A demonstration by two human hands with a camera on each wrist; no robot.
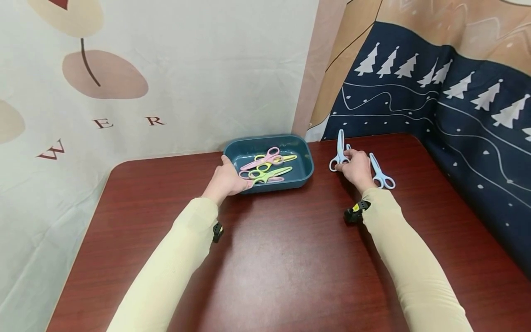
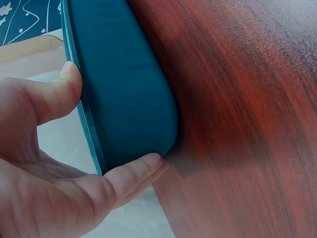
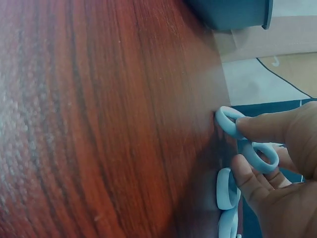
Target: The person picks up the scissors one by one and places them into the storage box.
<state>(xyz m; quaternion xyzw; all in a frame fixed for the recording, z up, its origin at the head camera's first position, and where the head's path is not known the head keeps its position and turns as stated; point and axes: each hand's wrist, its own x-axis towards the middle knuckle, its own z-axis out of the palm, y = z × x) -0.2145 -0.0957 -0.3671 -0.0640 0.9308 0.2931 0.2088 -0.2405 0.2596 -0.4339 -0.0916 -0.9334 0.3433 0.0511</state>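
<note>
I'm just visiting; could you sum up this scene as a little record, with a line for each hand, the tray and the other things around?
Left hand: touching the tray's left end
Right hand: pinching light blue scissors by the handle
Tray: teal, holding pink, yellow and green scissors
Right of right hand: another light blue pair
Surface: reddish-brown table
Backdrop: partly dark blue, with white trees

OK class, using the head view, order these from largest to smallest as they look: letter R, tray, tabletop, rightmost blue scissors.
1. Tabletop
2. Tray
3. Rightmost blue scissors
4. Letter R
</note>
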